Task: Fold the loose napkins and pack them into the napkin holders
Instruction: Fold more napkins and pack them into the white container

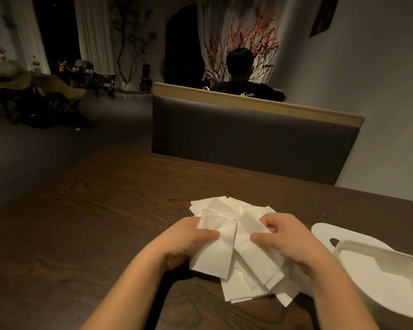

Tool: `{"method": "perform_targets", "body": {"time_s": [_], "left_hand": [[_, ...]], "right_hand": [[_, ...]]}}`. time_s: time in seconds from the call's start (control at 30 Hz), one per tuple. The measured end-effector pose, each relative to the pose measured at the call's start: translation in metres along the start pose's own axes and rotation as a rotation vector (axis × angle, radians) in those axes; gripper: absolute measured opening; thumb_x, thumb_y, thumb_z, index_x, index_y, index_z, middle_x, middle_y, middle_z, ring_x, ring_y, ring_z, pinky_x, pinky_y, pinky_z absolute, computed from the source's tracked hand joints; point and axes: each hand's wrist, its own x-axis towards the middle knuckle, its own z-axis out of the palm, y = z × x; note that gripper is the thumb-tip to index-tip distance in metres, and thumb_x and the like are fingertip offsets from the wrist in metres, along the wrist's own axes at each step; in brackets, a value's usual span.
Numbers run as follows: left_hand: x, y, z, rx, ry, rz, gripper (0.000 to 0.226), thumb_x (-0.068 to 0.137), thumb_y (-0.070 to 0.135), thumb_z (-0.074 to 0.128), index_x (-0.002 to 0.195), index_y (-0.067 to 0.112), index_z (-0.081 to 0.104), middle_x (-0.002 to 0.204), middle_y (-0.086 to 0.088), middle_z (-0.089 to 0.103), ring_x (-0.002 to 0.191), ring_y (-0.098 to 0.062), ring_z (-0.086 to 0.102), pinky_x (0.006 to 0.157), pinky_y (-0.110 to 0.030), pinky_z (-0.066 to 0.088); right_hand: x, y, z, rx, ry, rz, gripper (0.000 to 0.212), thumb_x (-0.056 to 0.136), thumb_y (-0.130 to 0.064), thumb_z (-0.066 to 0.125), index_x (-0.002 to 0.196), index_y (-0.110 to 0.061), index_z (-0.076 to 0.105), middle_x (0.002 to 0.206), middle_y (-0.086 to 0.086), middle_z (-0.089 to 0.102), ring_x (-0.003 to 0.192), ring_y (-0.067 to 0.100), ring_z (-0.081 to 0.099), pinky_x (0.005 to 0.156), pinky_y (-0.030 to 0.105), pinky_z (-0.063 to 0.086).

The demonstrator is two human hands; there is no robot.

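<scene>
A loose heap of white napkins lies on the dark wooden table, fanned out toward me. My left hand grips one folded napkin at its left edge, thumb on top. My right hand pinches a second folded napkin that slants down to the right. Both napkins are lifted a little above the heap. At the right edge stands a white napkin holder, open at the top, with white napkins inside.
A flat white lid with an oval slot lies just behind the holder. Across the table is a grey padded bench back; a person in dark clothes sits beyond it, facing away. Folding chairs stand far left.
</scene>
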Motion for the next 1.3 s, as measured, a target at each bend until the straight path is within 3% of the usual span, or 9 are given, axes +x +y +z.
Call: {"method": "perform_targets", "body": {"time_s": [0.13,0.23,0.3,0.4,0.57,0.73,1.0,1.23,1.3], "left_hand": [[0.0,0.003,0.006,-0.079,0.137,0.025,0.026,0.099,0.011,0.057,0.125,0.012,0.065,0.111,-0.012,0.075,0.103,-0.031,0.072,0.089,-0.051,0.058],[0.001,-0.001,0.012,-0.212,0.196,0.046,0.027,0.098,0.02,0.06,0.124,0.021,0.066,0.114,-0.014,0.074,0.104,-0.038,0.071,0.084,-0.06,0.057],[0.001,-0.004,0.019,-0.282,0.175,0.062,0.031,0.094,0.024,0.062,0.125,0.023,0.068,0.119,-0.015,0.072,0.11,-0.042,0.068,0.091,-0.069,0.05],[-0.004,0.0,0.032,-0.288,0.122,0.102,0.028,0.093,0.023,0.069,0.12,0.016,0.072,0.116,-0.019,0.072,0.108,-0.042,0.068,0.095,-0.063,0.051],[0.002,0.0,0.036,-0.277,0.204,0.137,0.027,0.093,0.027,0.068,0.115,0.013,0.074,0.114,-0.021,0.072,0.11,-0.044,0.067,0.103,-0.066,0.044],[0.007,-0.003,0.037,-0.445,0.265,0.025,0.037,0.101,0.031,0.05,0.117,0.006,0.073,0.116,-0.023,0.071,0.115,-0.044,0.064,0.108,-0.061,0.042],[0.003,0.002,0.039,-0.536,0.256,0.011,0.04,0.106,0.029,0.039,0.117,0.005,0.068,0.11,-0.022,0.074,0.099,-0.036,0.073,0.091,-0.052,0.055],[0.002,-0.001,0.039,-0.54,0.22,-0.016,0.043,0.106,0.033,0.04,0.125,0.004,0.066,0.115,-0.022,0.072,0.109,-0.038,0.069,0.094,-0.05,0.053],[0.001,0.0,0.04,-0.555,0.212,0.008,0.041,0.104,0.028,0.042,0.125,0.001,0.065,0.116,-0.024,0.071,0.11,-0.04,0.068,0.101,-0.054,0.05]], "right_hand": [[-0.002,-0.003,-0.006,0.31,0.218,0.018,0.005,0.089,-0.021,0.071,0.091,-0.017,0.068,0.086,0.001,0.074,0.076,0.015,0.072,0.067,0.038,0.059],[-0.006,-0.015,0.004,0.742,0.163,0.027,0.011,0.09,-0.015,0.068,0.099,-0.011,0.067,0.086,0.004,0.076,0.073,0.016,0.073,0.054,0.029,0.056],[-0.006,-0.021,0.02,0.841,0.106,0.035,0.014,0.088,-0.013,0.068,0.102,-0.009,0.067,0.092,0.009,0.076,0.082,0.024,0.074,0.062,0.038,0.059],[-0.002,-0.023,0.044,0.755,0.148,0.038,0.009,0.089,-0.015,0.069,0.098,-0.015,0.072,0.091,0.007,0.076,0.089,0.029,0.073,0.078,0.053,0.06],[0.001,-0.017,0.052,0.638,0.19,0.024,0.004,0.09,-0.016,0.069,0.094,-0.014,0.071,0.085,0.004,0.075,0.082,0.026,0.073,0.068,0.039,0.06],[0.008,-0.008,0.054,0.554,0.189,0.028,0.006,0.084,-0.017,0.074,0.089,-0.017,0.07,0.085,0.003,0.074,0.086,0.03,0.071,0.079,0.052,0.059],[0.007,-0.007,0.049,0.684,0.134,0.048,0.016,0.09,-0.01,0.068,0.103,-0.017,0.073,0.096,0.003,0.077,0.092,0.025,0.074,0.087,0.051,0.058],[0.003,-0.01,0.038,0.736,0.168,0.027,0.014,0.092,-0.009,0.066,0.1,-0.018,0.073,0.087,0.001,0.077,0.08,0.019,0.075,0.066,0.033,0.059],[0.004,-0.01,0.039,0.75,0.184,0.041,0.014,0.091,-0.008,0.066,0.1,-0.017,0.073,0.087,0.003,0.077,0.081,0.021,0.075,0.067,0.035,0.059]]}}
